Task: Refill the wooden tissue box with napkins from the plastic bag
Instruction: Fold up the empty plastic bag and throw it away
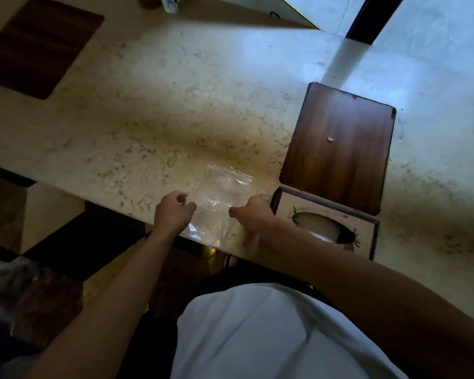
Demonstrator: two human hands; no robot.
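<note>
A clear zip-top plastic bag (216, 201) lies flat on the marble table near its front edge. It looks see-through, and I cannot tell whether anything is inside. My left hand (174, 212) pinches the bag's left edge. My right hand (253, 216) grips its right edge with the fingers curled. Just right of my right hand stands the wooden tissue box (367, 228), with a dark frame, a pale top and an oval slot in which white napkin shows.
A dark wooden placemat (337, 149) lies right behind the tissue box. Another dark placemat (39, 45) sits at the far left of the marble table (153, 105). A dark chair seat is below the table edge on the left.
</note>
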